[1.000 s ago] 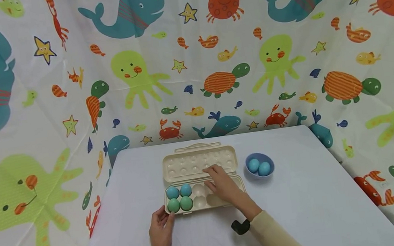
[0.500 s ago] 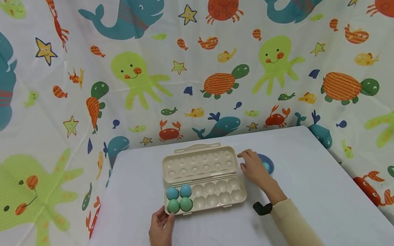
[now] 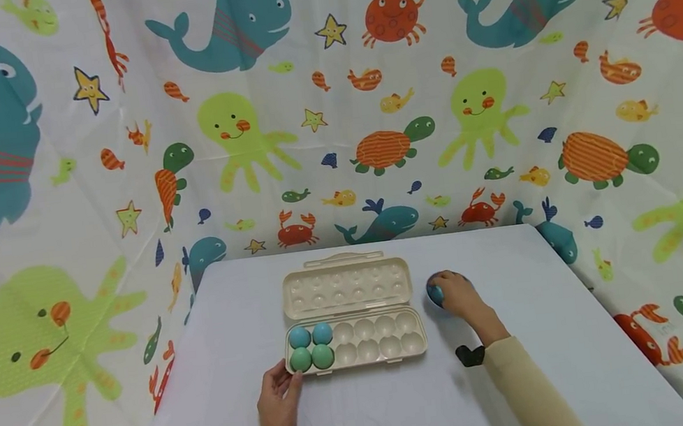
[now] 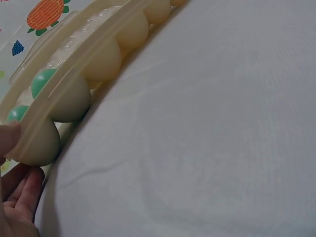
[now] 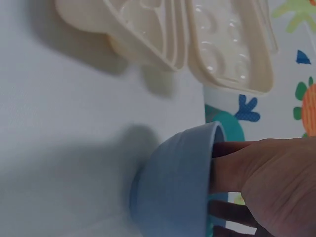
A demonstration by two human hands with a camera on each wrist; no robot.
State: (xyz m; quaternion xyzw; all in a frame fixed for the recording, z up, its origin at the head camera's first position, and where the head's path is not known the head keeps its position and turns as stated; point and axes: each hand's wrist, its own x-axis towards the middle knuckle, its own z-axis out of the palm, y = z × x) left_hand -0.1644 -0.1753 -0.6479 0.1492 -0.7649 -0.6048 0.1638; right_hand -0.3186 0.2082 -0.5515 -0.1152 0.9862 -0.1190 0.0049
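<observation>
A beige egg carton (image 3: pixel 389 351) lies open on the table, with two blue eggs (image 3: pixel 299 337) and two green eggs (image 3: pixel 323 356) in its left cups. My left hand (image 3: pixel 278 406) grips the carton's near left corner, thumb on the rim and fingers underneath in the left wrist view. To the right of the carton stands a small blue bowl (image 5: pixel 173 182). My right hand (image 3: pixel 460 294) reaches into it from above, fingers down past the rim, over a blue egg (image 3: pixel 436 293). The fingertips are hidden inside, so I cannot tell whether they hold the egg.
The carton's lid (image 3: pixel 346 288) is folded back toward the far edge of the white table (image 3: pixel 378 420). Behind and beside the table hangs a curtain (image 3: pixel 323 159) printed with sea animals. The carton's remaining cups hold nothing.
My right hand has moved from over the carton rightward to the bowl, and its fingers have gone down inside. The left hand stays at the carton's corner.
</observation>
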